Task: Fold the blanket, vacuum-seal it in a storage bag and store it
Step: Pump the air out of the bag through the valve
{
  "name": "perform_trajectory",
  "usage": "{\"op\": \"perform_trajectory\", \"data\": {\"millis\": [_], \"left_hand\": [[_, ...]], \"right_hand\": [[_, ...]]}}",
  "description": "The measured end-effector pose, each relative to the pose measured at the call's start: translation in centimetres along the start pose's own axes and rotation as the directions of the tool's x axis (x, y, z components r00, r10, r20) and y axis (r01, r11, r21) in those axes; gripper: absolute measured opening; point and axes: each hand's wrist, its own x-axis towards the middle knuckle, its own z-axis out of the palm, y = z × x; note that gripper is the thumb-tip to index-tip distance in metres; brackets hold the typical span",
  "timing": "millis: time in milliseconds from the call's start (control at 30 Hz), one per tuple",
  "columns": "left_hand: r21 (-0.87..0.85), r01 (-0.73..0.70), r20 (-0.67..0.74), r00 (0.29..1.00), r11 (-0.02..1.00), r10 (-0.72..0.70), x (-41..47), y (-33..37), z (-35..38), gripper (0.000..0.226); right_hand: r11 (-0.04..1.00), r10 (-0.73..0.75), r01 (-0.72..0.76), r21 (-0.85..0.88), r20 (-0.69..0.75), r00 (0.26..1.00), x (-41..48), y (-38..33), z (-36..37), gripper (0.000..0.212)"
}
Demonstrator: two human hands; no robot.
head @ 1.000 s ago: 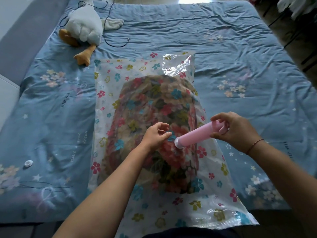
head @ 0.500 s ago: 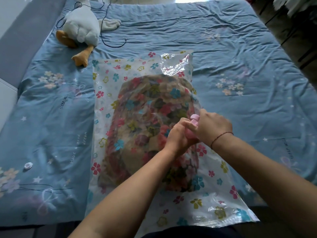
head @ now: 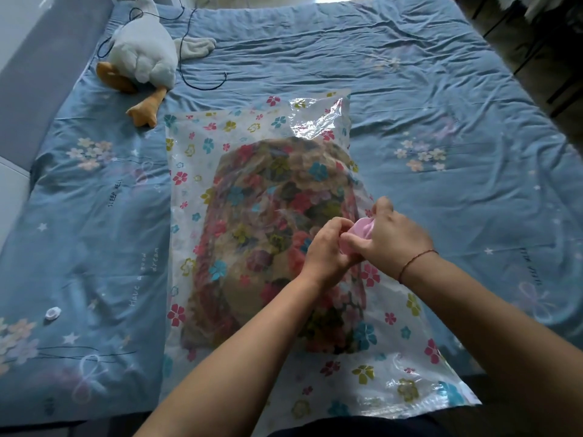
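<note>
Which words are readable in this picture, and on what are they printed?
"SLEEP WELL": bedcover, left side.
"Have a good dream": bedcover, left side, nearer the person.
Right side of the bedcover: a line too blurred to read surely.
Bag: flowers only, no words to read.

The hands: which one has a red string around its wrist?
The right hand, gripping the pink pump; the left hand has a bare wrist.

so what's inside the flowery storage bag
A folded floral blanket shows through the storage bag. The left hand, right hand and pink pump hide the patch beneath them.
</note>
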Motion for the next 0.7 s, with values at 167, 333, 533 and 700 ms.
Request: {"op": "perform_trajectory", "data": {"millis": [167,333,533,700], "left_hand": [[0.039,-0.019,0.144,0.989,0.999,0.013,0.6,-0.1,-1.3,0.05],[0.069,-0.042,0.192,0.981,0.997,0.028,0.4,-0.1,-1.2,0.06],[0.063,0.044,-0.07,0.997,0.997,-0.04,-0.1,0.7,0.0,0.049],[-0.008,-0.07,-0.042,0.997,0.998,0.069,-0.8,1.1,-1.2,0.053]], "right_hand": [[0.974,-0.202,0.211,-0.088,0.101,0.974,0.5,1.4,-1.9,0.063],[0.964,-0.231,0.234,-0.127,0.035,0.972,0.7,1.1,-2.0,0.041],[0.969,-0.233,0.223,-0.106,-0.097,0.968,0.1,0.1,-0.6,0.041],[0.938,-0.336,0.346,0.014,-0.213,0.918,-1.0,1.0,-0.7,0.039]]}}
